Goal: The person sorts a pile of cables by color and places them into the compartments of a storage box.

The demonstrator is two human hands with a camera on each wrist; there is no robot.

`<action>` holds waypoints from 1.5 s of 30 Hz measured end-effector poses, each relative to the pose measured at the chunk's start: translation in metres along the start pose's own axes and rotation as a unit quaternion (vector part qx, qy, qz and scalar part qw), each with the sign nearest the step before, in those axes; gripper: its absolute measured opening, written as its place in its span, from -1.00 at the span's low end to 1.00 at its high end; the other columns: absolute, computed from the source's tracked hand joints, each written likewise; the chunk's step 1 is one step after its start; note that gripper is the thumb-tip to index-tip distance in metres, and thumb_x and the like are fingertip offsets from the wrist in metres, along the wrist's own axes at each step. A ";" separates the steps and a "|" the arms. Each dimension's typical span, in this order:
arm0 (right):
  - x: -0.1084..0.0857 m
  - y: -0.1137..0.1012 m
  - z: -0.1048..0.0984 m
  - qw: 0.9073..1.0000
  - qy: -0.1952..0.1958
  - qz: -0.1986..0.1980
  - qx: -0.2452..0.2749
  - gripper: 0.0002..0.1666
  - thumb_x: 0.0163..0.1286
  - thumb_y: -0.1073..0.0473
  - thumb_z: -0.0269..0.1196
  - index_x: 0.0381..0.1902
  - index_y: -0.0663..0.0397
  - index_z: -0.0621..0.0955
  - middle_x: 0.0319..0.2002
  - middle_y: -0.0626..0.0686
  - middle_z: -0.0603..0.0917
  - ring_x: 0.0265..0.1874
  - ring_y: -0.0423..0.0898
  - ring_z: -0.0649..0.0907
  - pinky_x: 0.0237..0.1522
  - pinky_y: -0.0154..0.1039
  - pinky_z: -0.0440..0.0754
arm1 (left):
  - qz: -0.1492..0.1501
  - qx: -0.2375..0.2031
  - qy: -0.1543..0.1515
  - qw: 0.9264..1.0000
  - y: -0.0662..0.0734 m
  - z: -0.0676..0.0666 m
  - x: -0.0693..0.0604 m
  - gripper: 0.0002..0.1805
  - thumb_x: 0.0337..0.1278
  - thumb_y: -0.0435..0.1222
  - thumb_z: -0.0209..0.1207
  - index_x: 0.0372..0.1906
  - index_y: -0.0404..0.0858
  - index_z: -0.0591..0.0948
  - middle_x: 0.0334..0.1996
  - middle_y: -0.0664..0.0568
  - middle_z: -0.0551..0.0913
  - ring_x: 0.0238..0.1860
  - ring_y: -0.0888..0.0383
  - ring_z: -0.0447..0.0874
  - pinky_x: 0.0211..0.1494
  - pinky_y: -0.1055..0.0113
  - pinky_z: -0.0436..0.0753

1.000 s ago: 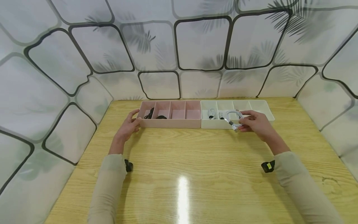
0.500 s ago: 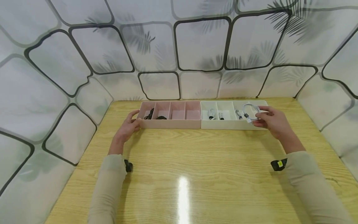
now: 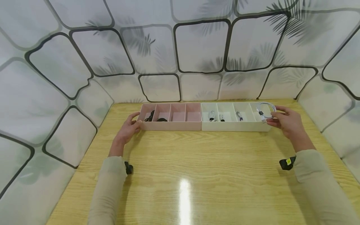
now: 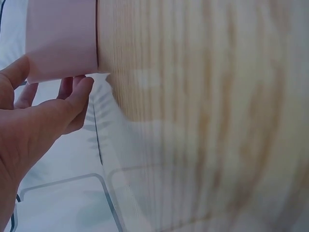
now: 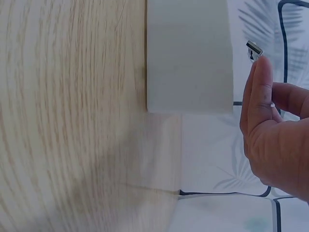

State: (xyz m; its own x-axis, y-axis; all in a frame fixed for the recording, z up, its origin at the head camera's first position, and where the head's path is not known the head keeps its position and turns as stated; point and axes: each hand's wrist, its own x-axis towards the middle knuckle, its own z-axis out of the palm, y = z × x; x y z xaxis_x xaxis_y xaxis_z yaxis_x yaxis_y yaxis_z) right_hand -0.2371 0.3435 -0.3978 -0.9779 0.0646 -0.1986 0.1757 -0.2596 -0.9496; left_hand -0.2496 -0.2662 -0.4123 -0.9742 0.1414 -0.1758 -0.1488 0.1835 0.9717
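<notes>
Above the rightmost compartment of the white divided box (image 3: 239,126), my right hand (image 3: 288,122) pinches a coiled white USB cable (image 3: 267,104). A metal USB plug (image 5: 254,47) shows past its fingertips in the right wrist view; most of the coil is hidden there. My left hand (image 3: 128,128) touches the left end of the pink divided box (image 3: 171,126), its fingers loosely bent beside that end wall. In the left wrist view the fingers (image 4: 79,92) lie along the end of the pink box.
The two boxes stand end to end at the back of the wooden table (image 3: 157,168). Black cables (image 3: 161,119) lie in the two left pink compartments. White cables (image 3: 212,115) lie in the three left white compartments. Patterned cloth (image 3: 202,47) rises behind.
My right hand has carried the coiled USB cable rightward, from over the middle of the white box to its right end. My left hand has stayed at the pink box.
</notes>
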 end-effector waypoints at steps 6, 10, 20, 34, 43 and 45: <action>0.006 0.001 -0.007 1.000 0.012 0.008 0.019 -0.48 0.43 0.39 0.18 0.30 0.10 0.35 -0.46 0.00 0.70 -0.52 -0.11 0.76 -0.39 -0.27 0.71 | 0.008 0.001 0.014 1.000 0.000 0.001 0.000 -0.34 0.54 -0.39 -0.13 0.59 -0.29 -0.06 0.42 -0.53 0.03 0.41 -0.34 0.13 0.46 -0.14 0.16; 0.010 0.000 -0.009 1.000 0.017 0.016 0.003 -0.44 0.42 0.36 0.19 0.32 0.13 0.32 -0.46 -0.02 0.69 -0.51 -0.13 0.75 -0.37 -0.28 0.71 | 0.006 0.006 0.019 1.000 -0.001 0.000 0.002 -0.35 0.54 -0.39 -0.13 0.58 -0.30 -0.05 0.41 -0.53 0.05 0.40 -0.34 0.14 0.46 -0.13 0.18; 0.018 0.000 -0.012 0.999 0.025 0.011 -0.024 -0.59 0.44 0.37 0.17 0.20 0.10 0.40 -0.49 -0.04 0.69 -0.54 -0.17 0.74 -0.40 -0.32 0.70 | 0.019 0.023 0.031 0.999 -0.024 -0.007 0.017 -0.34 0.55 -0.29 -0.09 0.60 -0.17 -0.02 0.40 -0.47 0.10 0.39 -0.28 0.19 0.45 -0.10 0.22; 0.025 0.000 -0.015 0.995 0.045 -0.012 -0.087 -0.69 0.43 0.31 0.21 0.09 0.12 0.46 -0.55 -0.10 0.69 -0.61 -0.23 0.70 -0.49 -0.37 0.67 | 0.028 0.034 0.026 0.999 -0.023 -0.006 0.017 -0.35 0.55 -0.28 -0.08 0.59 -0.18 0.00 0.41 -0.48 0.10 0.40 -0.30 0.18 0.45 -0.12 0.20; 0.028 0.002 -0.013 0.994 0.037 -0.026 -0.100 -0.62 0.43 0.29 0.21 0.16 0.21 0.44 -0.49 -0.16 0.69 -0.57 -0.26 0.70 -0.45 -0.38 0.67 | 0.033 0.033 0.027 0.999 -0.026 -0.007 0.018 -0.36 0.56 -0.29 -0.09 0.59 -0.20 0.02 0.39 -0.48 0.12 0.39 -0.28 0.20 0.44 -0.12 0.22; 0.029 0.003 -0.011 0.995 0.031 -0.029 -0.092 -0.58 0.42 0.31 0.21 0.18 0.26 0.41 -0.48 -0.17 0.69 -0.57 -0.25 0.71 -0.45 -0.38 0.68 | 0.034 0.032 0.026 0.999 -0.026 -0.007 0.018 -0.36 0.56 -0.28 -0.09 0.59 -0.20 0.01 0.39 -0.49 0.12 0.38 -0.28 0.19 0.44 -0.13 0.21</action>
State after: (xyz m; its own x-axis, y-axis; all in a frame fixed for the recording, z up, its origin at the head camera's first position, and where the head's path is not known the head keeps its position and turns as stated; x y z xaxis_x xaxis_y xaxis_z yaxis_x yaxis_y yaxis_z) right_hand -0.2638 0.3556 -0.4089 -0.9792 0.1353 -0.1514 0.1424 -0.0738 -0.9870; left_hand -0.2647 -0.2747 -0.4399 -0.9895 0.1054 -0.0989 -0.0715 0.2376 0.9687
